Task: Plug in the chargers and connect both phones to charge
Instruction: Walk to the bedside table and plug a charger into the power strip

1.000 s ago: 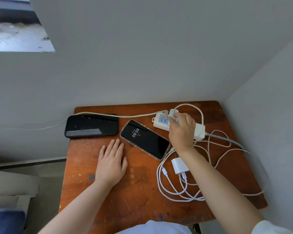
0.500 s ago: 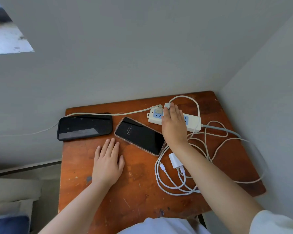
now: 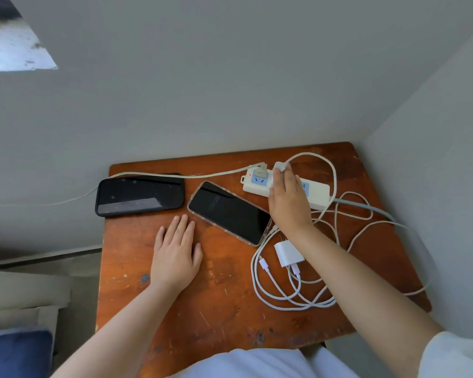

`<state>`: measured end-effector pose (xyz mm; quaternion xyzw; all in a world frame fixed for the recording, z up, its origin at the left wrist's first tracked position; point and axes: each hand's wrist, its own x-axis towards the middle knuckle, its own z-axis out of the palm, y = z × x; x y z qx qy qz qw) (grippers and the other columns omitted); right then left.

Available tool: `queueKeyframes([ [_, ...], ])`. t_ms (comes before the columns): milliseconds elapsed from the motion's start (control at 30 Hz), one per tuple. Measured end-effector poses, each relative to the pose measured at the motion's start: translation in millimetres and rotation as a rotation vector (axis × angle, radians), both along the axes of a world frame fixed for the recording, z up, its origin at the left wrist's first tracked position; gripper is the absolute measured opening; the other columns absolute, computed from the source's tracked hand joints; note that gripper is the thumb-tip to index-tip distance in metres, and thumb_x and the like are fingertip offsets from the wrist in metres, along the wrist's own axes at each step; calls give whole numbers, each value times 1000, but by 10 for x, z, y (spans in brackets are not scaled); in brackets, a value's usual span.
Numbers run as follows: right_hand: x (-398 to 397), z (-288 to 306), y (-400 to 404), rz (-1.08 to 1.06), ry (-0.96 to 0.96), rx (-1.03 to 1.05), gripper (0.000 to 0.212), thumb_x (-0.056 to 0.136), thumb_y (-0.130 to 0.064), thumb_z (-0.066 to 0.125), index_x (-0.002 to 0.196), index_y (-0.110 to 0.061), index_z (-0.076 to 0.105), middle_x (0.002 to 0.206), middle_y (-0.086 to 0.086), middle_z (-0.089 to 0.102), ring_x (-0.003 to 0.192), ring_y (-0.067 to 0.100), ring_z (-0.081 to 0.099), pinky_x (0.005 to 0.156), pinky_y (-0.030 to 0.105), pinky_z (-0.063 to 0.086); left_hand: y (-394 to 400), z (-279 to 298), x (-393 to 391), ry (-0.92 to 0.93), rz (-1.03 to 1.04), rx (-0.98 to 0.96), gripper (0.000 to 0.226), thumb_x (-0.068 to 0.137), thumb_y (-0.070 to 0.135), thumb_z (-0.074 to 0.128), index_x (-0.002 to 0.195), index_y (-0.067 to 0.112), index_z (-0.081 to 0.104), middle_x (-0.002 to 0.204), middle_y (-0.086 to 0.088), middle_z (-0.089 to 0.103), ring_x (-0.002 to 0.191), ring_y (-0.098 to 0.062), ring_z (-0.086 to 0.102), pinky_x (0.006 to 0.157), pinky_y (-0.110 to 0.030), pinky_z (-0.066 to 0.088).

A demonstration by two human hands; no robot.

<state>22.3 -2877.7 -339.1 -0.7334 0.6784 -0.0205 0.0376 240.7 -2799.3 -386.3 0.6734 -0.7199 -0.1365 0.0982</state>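
**First charger at the strip, second still loose**

The right hand lies over the cream power strip near the surface's far right corner, fingertips pinched on a small white charger plug at the strip's far edge; whether it is seated cannot be told. The left hand rests flat, fingers apart, holding nothing. The white charger block and its coiled white cables lie unplugged. The black-cased phone and the clear-cased phone appear unconnected.

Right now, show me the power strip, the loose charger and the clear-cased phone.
Power strip (image 3: 316,193): head view, bare right end of its top.
Loose charger (image 3: 287,253): head view, middle of its white body.
Clear-cased phone (image 3: 230,212): head view, screen centre.
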Motion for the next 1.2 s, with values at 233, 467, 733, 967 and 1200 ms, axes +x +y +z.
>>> queueKeyframes([
  [233, 46, -10, 15, -28, -60, -41, 62, 88, -13, 58, 138, -4, 24, 149, 22, 22, 136, 38, 23, 107, 43, 30, -1, 5, -11, 15, -7, -5, 49, 93, 31, 36, 138, 12, 27, 150, -9, 23, 140, -21, 9, 110, -32, -6],
  [467, 54, -12, -1, -24, -27, -8, 70, 86, -11, 61, 140, -6, 17, 151, 22, 17, 137, 37, 19, 110, 42, 25, 11, -4, -7, 15, -6, -14, 50, 93, 30, 36, 138, 12, 26, 150, -9, 23, 140, -21, 9, 110, -33, -6],
  [733, 13, -29, 51, -18, -49, -2, 73, 86, -5, 59, 142, -6, 12, 152, 21, 12, 138, 37, 18, 108, 42, 29, 12, -22, 0, 24, -4, -25, 50, 93, 32, 35, 138, 13, 26, 150, -8, 23, 140, -19, 8, 110, -32, -7],
  [967, 35, -24, 61, -36, -52, 26, 76, 83, -3, 61, 141, -6, 13, 152, 22, 12, 131, 39, 33, 96, 41, 45, 10, -57, 7, 24, 3, -39, 50, 93, 34, 36, 138, 14, 27, 150, -7, 24, 140, -19, 10, 109, -32, -7],
  [1200, 76, 45, 25, -58, -51, 58, 81, 83, -4, 62, 142, -9, 7, 153, 18, 5, 124, 34, 44, 82, 32, 54, 7, -41, 11, 24, 0, -26, 50, 94, 34, 33, 139, 15, 25, 151, -6, 21, 140, -18, 6, 109, -32, -8],
])
